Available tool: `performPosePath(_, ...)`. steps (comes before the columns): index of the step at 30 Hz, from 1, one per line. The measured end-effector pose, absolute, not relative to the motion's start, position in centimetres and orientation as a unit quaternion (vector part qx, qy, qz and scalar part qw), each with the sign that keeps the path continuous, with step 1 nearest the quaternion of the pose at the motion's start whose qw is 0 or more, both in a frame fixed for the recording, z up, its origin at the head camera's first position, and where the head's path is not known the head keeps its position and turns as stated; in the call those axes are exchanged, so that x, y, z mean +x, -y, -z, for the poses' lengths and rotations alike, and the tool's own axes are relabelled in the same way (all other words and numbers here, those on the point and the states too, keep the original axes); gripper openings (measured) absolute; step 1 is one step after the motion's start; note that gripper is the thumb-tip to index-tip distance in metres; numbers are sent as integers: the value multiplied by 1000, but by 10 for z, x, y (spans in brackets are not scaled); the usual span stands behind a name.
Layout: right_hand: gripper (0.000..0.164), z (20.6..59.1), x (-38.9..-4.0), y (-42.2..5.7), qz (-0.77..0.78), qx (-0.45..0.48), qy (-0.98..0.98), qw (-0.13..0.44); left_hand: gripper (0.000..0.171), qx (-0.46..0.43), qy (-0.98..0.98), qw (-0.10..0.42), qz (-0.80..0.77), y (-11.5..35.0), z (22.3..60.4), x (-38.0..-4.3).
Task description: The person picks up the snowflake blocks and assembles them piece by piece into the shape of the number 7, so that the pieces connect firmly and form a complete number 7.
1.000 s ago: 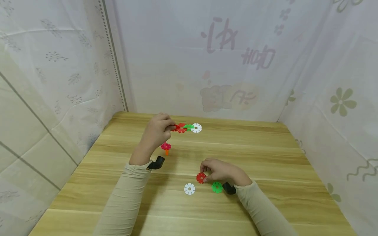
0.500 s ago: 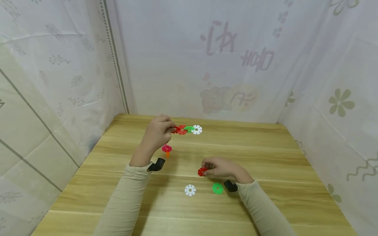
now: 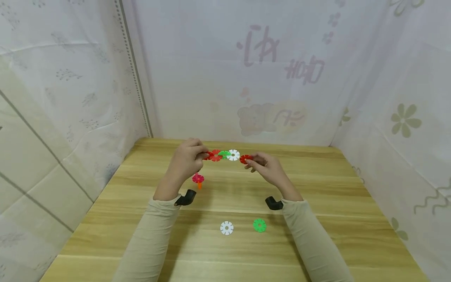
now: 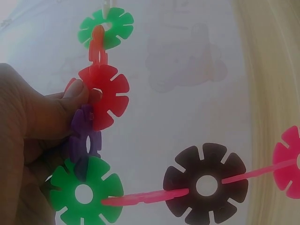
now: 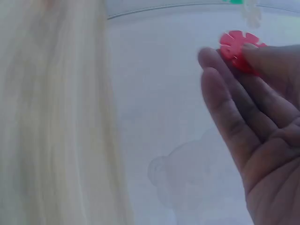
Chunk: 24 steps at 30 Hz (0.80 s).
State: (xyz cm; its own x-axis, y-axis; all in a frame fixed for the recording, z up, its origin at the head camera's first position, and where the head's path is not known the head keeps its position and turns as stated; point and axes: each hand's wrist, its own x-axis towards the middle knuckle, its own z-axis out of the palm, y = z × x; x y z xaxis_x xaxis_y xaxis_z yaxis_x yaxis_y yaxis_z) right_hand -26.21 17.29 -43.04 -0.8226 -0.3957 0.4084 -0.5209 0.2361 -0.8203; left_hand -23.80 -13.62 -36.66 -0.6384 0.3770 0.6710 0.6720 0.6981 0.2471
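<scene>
My left hand (image 3: 187, 156) pinches the red flower-shaped disc (image 4: 117, 89) of a linked chain of slotted plastic discs, held above the table. In the left wrist view, a purple disc (image 4: 78, 125), a green disc (image 4: 104, 180) and a black disc (image 4: 229, 180) hang on below it, joined by pink ones. Rightward in the head view, the chain ends in a white disc (image 3: 237, 156). Just right of that end, my right hand (image 3: 269, 170) pinches a loose red disc (image 5: 228, 46) between thumb and fingers; a small gap parts the two discs.
On the wooden table (image 3: 299, 250) lie a loose white disc (image 3: 222, 228) and a loose green disc (image 3: 256, 226), apart from each other. Patterned curtains (image 3: 197, 78) stand behind the table and along both sides. A black camera mount (image 3: 273, 203) sits at each wrist.
My right hand has lifted the red disc from near the two loose discs and carried it up and away, close to the chain's white end. The left hand has hardly moved.
</scene>
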Motion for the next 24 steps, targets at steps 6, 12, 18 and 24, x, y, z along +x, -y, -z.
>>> performPosePath(6, 19, 421, -261, -164, -558, 301, 767, 100, 8, -294, 875, 295, 245, 137, 368, -235)
performPosePath(12, 18, 408, -254, -158, -581, 298, 749, 114, 8, -293, 875, 297, 245, 136, 365, -236)
performPosePath(18, 16, 398, -244, -154, -576, 308, 746, 128, 7, -287, 878, 293, 246, 138, 364, -235)
performPosePath(24, 14, 390, -240, -150, -548, 332, 753, 151, 8, -286, 879, 292, 244, 138, 363, -237)
